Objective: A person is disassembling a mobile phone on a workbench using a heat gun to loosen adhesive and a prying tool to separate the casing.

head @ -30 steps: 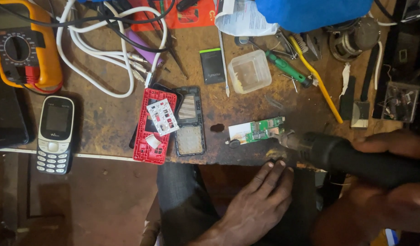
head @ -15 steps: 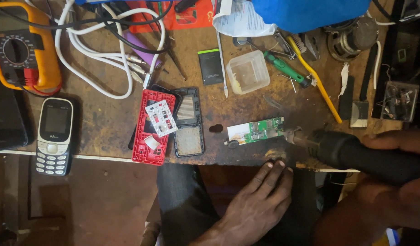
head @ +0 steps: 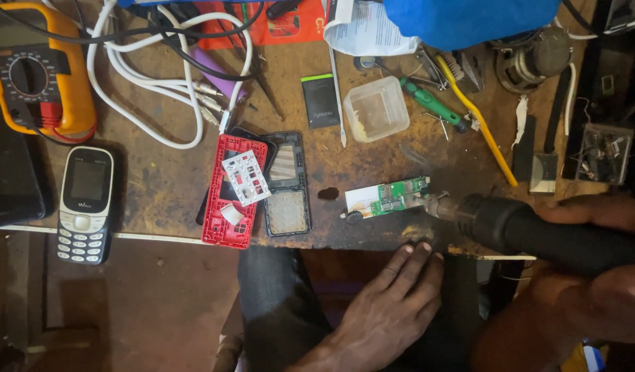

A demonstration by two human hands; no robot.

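Near the lower right of the frame, the right hand (head: 607, 227) is wrapped around the thick black barrel of a hot-air tool (head: 538, 231), whose metal nozzle points left and sits just beside the right end of a small green circuit board (head: 390, 198). That board lies flat on the worn wooden bench (head: 159, 179), close to its front edge and right of centre. The left hand (head: 390, 310) is released, holding nothing: its fingers are spread with the tips resting on the bench edge just below the board.

As for progress, the phone looks already stripped. A red frame (head: 228, 196) with a loose white keypad sheet (head: 246, 177) on it lies at centre, and a black back cover (head: 288, 186) lies touching its right side. A dark flat battery (head: 320, 100) sits apart, further up the bench. So opening and removing the board seem done, and the work now appears to be at the heating stage on the board's right end. Whether any part has been lifted or reflowed cannot be told, and reassembly looks untouched.

Toward the left edge, an intact grey keypad phone (head: 86, 204) lies below a yellow multimeter (head: 38, 65). White cables (head: 159, 83) loop across the upper left, and a clear plastic tub (head: 376, 109) stands above the board.
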